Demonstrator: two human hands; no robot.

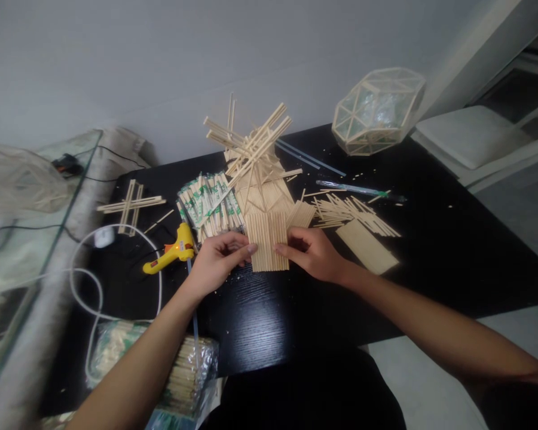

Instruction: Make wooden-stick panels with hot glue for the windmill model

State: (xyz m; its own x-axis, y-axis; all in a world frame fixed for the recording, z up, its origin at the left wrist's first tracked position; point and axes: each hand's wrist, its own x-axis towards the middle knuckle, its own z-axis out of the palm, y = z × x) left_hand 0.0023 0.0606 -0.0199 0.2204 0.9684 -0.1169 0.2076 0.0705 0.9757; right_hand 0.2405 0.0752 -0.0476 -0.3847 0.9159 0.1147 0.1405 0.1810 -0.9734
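Between my two hands is a flat panel of wooden sticks (269, 242) laid side by side, standing tilted above the dark table. My left hand (219, 260) pinches its left edge, thumb on the near face. At the right edge, my right hand (314, 251) grips the same panel with thumb in front and fingers curled behind. Directly beyond it stands a windmill-like stick model (262, 173) with crossed stick blades on top. The panel overlaps the model's lower part, and I cannot tell whether they touch. Beside my left hand lies a yellow glue gun (177, 251).
Wrapped chopsticks (210, 203) lie left of the model. Loose sticks (354, 212) and a thin wooden sheet (367, 246) are on the right. A stick cross (130, 205) sits far left, near a looped white cable (74, 263). A faceted stick frame (376, 110) stands at the back right.
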